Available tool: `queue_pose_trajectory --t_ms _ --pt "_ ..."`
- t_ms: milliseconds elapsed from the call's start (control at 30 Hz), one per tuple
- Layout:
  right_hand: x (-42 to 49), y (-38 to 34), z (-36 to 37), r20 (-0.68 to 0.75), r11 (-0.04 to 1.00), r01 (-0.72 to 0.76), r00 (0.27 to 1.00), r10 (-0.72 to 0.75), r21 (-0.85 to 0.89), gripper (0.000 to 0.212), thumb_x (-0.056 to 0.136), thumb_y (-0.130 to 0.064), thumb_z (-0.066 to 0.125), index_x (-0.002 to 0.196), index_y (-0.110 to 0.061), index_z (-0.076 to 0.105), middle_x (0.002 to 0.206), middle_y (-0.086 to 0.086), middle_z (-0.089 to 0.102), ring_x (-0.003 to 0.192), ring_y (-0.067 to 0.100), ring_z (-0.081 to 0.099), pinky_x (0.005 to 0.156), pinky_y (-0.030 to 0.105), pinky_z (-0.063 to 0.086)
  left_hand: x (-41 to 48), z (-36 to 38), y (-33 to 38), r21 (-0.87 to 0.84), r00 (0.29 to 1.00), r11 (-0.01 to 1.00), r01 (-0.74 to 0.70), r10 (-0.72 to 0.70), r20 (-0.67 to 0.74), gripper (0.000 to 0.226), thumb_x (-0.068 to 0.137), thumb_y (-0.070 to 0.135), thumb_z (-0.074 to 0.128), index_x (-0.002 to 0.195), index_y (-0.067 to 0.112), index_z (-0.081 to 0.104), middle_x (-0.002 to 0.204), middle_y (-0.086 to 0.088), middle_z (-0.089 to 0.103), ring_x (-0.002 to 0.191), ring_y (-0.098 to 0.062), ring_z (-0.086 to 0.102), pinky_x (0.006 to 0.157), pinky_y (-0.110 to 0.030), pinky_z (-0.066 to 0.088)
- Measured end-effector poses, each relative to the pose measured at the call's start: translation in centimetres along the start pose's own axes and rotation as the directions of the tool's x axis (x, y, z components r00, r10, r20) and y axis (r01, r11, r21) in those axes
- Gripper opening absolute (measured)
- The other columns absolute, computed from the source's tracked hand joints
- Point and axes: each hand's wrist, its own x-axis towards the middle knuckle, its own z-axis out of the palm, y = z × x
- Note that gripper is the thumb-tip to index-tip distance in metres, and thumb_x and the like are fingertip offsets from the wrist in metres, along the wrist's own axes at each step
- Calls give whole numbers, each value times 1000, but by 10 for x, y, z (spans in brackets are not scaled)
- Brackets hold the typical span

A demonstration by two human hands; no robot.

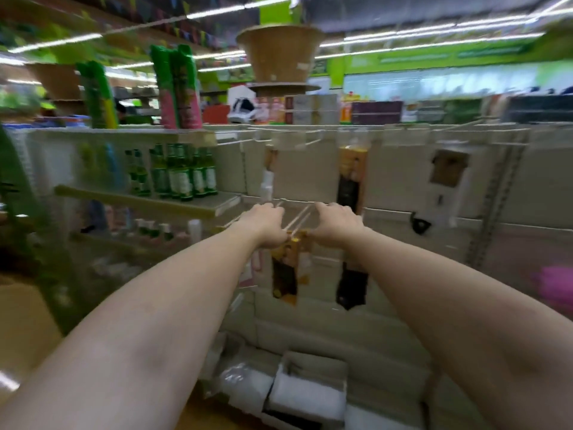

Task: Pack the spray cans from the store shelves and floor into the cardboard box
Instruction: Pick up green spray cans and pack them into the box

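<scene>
Both my arms reach forward to a hanging yellow-and-black packet on a peg hook of the white display wall. My left hand grips the packet's top at the left, fingers curled. My right hand grips the top at the right. Tall green and pink spray cans stand on the top shelf at the left, with another green can further left. Green bottles fill the shelf below them. No cardboard box is in view. The picture is blurred by motion.
More yellow-and-black packets hang on pegs to the right, with a black one lower. White boxes sit on the bottom shelf below my arms. A woven basket display hangs overhead. Small bottles line a lower left shelf.
</scene>
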Motion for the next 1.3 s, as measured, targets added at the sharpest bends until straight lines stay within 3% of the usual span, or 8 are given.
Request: queue_pose_trajectory --t_ms 133,300,567,900,1100,1200,1300 --pt "-20 62 -14 -62 984 -170 984 166 -55 59 85 -45 63 139 -26 47 137 10 55 130 36 48 102 49 42 25 9 67 -12 988 988 -157 157 -11 70 83 53 65 142 20 50 148 -8 48 137 -31 45 109 -47 44" --pt "-60 134 -34 -82 927 -363 931 356 -97 65 83 -47 61 142 -26 45 135 10 55 128 37 48 103 50 44 35 24 153 -58 941 939 -339 340 -7 61 87 53 62 137 20 52 139 -8 52 131 -34 49 103 -50 48" --pt "-104 214 -46 -115 859 -499 865 488 -114 66 87 -38 59 148 -25 39 141 11 51 130 37 45 105 51 43 32 33 252 -79 876 873 -482 483 -10 68 89 52 63 148 22 44 150 -6 45 139 -30 42 109 -48 42" --pt "-118 281 -1 -7 846 -527 849 528 -79 44 88 -45 60 125 -23 52 121 9 58 113 35 53 96 51 48 25 94 308 -145 857 864 -482 499 130 65 92 47 63 148 19 45 151 -8 45 135 -30 45 108 -47 44" --pt "-130 326 65 141 834 -548 823 551 -60 59 86 -53 56 138 -25 49 129 13 59 121 38 54 100 50 48 21 162 325 -190 841 889 -417 456 292 70 94 50 61 151 15 41 155 -12 39 140 -32 41 112 -47 41" --pt "-147 351 104 220 798 -593 769 600 -106 54 89 -42 58 139 -25 50 133 15 59 124 37 55 99 43 45 19 218 329 -183 828 907 -380 422 368 69 94 49 62 150 15 41 155 -12 39 141 -33 40 113 -47 40" --pt "-167 377 147 329 778 -615 713 618 -129 62 86 -39 62 143 -22 47 134 15 58 123 38 55 101 45 49 7 281 327 -208 796 919 -335 394 459 72 93 51 63 150 13 43 155 -12 40 140 -34 40 113 -48 40"
